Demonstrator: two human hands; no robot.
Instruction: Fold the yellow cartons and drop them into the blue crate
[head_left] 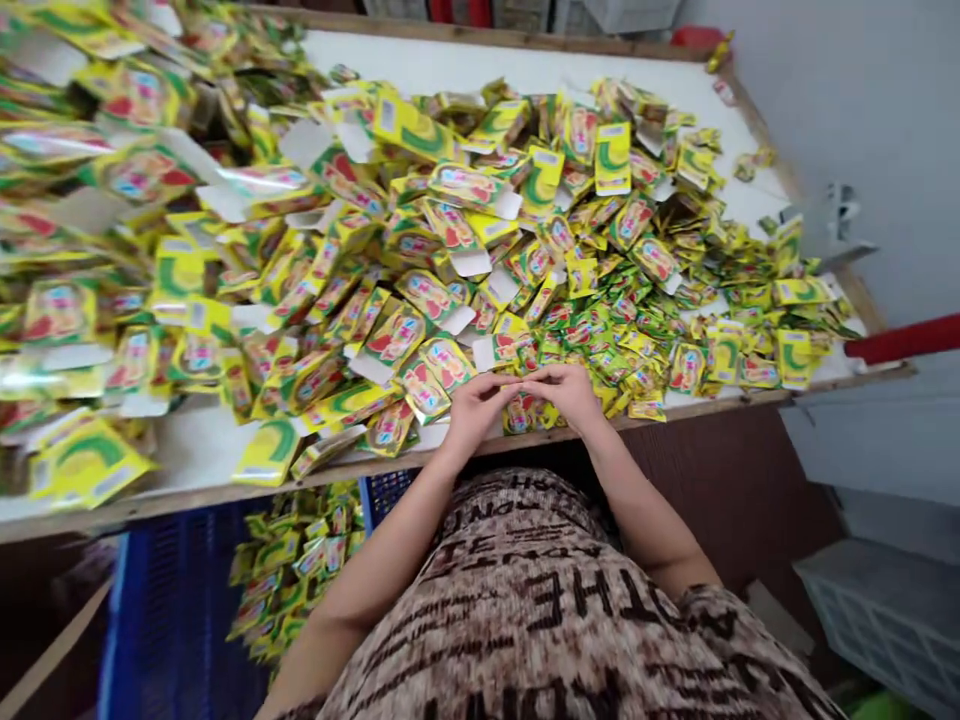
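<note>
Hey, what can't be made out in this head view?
Head view:
What the left hand and right hand pinch, if anything: fingers hide it.
Small print on the boxes: too small and blurred.
Far side of the blue crate: the table covers it.
Full shape of the white bin: cut off by the top edge.

A pale grey wall (pixel 870 120) on the right, a long white tabletop (pixel 480 65) edged with a raised wooden rim (pixel 465 38), dark reddish-brown floor (pixel 727 480) below, a pale lattice-sided crate (pixel 885 610) at lower right, soft even light throughout
</note>
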